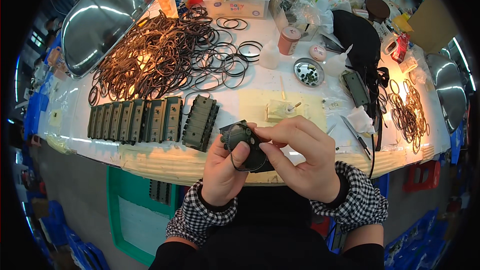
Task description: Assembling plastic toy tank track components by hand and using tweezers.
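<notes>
My left hand (pixel 223 172) grips a dark green plastic part (pixel 243 136) just above the table's front edge, its thumb pressing on the near face. A thin, dark toothed band (pixel 240 169) loops around the part's lower side. My right hand (pixel 302 157) is closed in a pinch at the part's upper right; whatever lies between its thumb and finger is too small to make out. Left of my hands, a dark green chassis-like block (pixel 200 122) with bumpy sides lies apart from a row of similar green blocks (pixel 134 121).
A big pile of dark loops (pixel 150 55) covers the back left, beneath a shiny lamp hood (pixel 107 17). Ahead are a yellowish block fixture (pixel 280 111) and a round dish (pixel 308 72) of small parts. To the right lie a knife-like tool (pixel 356 136) and more loops (pixel 409 112).
</notes>
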The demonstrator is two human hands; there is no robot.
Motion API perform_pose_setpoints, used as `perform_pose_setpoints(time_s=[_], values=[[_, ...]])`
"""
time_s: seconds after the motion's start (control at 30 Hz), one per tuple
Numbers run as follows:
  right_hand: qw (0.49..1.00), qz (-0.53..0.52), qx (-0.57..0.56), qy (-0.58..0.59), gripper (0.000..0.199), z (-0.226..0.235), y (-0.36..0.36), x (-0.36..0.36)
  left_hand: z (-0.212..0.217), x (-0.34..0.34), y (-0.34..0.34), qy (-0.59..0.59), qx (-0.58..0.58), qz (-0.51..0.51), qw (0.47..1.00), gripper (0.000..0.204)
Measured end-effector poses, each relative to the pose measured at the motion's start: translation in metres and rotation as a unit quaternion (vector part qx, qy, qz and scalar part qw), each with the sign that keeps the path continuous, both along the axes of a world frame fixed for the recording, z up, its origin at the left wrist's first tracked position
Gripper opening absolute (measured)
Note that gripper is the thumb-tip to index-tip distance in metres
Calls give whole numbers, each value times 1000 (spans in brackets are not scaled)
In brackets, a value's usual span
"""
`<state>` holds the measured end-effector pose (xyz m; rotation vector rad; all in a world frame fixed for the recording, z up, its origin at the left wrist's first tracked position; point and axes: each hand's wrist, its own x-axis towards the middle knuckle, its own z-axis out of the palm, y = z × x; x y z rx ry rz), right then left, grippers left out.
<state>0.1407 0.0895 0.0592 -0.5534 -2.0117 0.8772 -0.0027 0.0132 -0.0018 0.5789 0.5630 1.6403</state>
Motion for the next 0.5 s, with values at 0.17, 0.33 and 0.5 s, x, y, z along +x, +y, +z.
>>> perform_pose_setpoints(time_s=[0.17, 0.33, 0.5], values=[[999, -12, 29, -5, 28, -7, 1, -1, -3, 1, -1, 26, -1, 12, 1000, 35], [999, 10, -47, -4, 29, -5, 0, 2, -3, -1, -1, 7, -10, 0, 1000, 35], [998, 14, -62, -19, 28, -2, 1, 4, 0, -2, -1, -23, -36, -16, 999, 35]])
